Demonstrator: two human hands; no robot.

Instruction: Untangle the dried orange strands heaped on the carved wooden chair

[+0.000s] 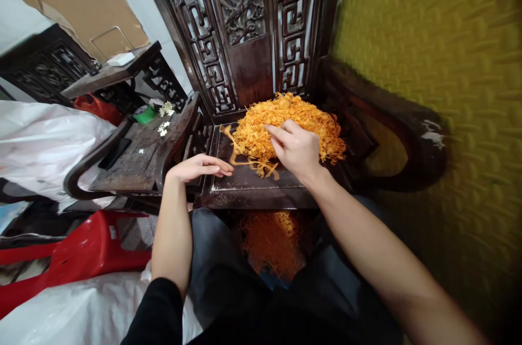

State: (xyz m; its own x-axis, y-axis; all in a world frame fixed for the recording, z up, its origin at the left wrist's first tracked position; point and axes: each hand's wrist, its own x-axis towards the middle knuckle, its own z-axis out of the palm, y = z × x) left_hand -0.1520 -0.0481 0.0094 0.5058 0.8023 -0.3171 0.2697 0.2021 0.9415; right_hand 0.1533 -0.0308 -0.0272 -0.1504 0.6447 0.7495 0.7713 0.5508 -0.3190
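A tangled heap of thin orange plastic-looking strands (326, 133) is piled on the dark wooden chair seat (244, 192). My right hand (296, 149) is at the heap's front, its fingers closed in a pinch against the strands; whatever is between the fingertips is hidden. To the left, my left hand (202, 166) hovers over the seat's front left corner, fingers stretched out and holding nothing. Just beyond its fingertips lies a loose, branching orange piece (234, 154), stretching from the seat's left side toward the heap.
Between my knees, below the seat, sits more orange material (271, 241). A carved chair back (250, 73) rises behind the heap, with a curved armrest (424, 138) at right. Leftward are another wooden chair (126, 171), a red plastic stool (89, 244) and white sacks (44, 143).
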